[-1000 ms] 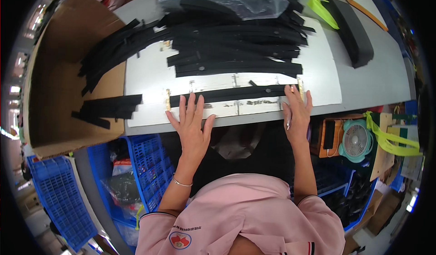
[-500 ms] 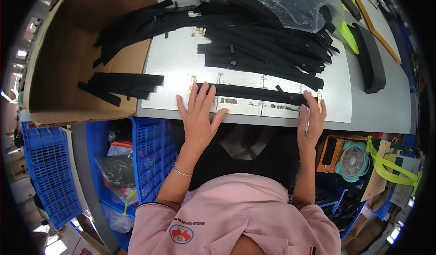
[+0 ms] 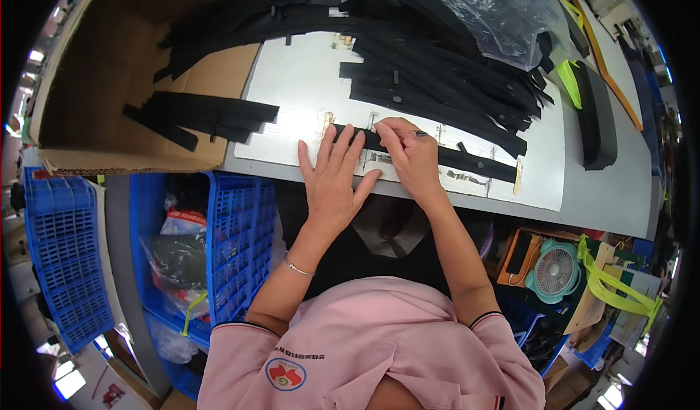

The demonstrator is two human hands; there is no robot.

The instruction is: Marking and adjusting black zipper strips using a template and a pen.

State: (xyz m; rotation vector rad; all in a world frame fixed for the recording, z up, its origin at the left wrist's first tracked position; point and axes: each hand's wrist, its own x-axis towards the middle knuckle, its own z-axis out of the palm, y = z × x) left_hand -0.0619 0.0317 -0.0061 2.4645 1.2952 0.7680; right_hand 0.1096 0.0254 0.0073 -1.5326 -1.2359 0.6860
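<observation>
A black fabric strip (image 3: 467,160) lies along the near part of a white board (image 3: 292,74) that bears dark marks along its near side. My left hand (image 3: 332,173) rests flat on the strip's left end with fingers spread. In my right hand (image 3: 414,160) a slim pen (image 3: 421,133) is pinched, its rear end sticking out to the right. That hand bends over the strip just right of my left hand; the pen's tip is hidden by the fingers. Beyond them lies a pile of similar black strips (image 3: 437,85).
At the left stands an open cardboard box (image 3: 95,82), with more strips (image 3: 219,118) reaching over its edge. A clear plastic bag (image 3: 503,16) lies at the back, and a long black padded piece (image 3: 594,118) at the right. Blue crates (image 3: 240,242) and a teal fan (image 3: 553,271) sit below table level.
My right hand has moved left along the strip from its right end, the pen still in it, to a spot near my left hand. My left hand stays on the strip's left end.
</observation>
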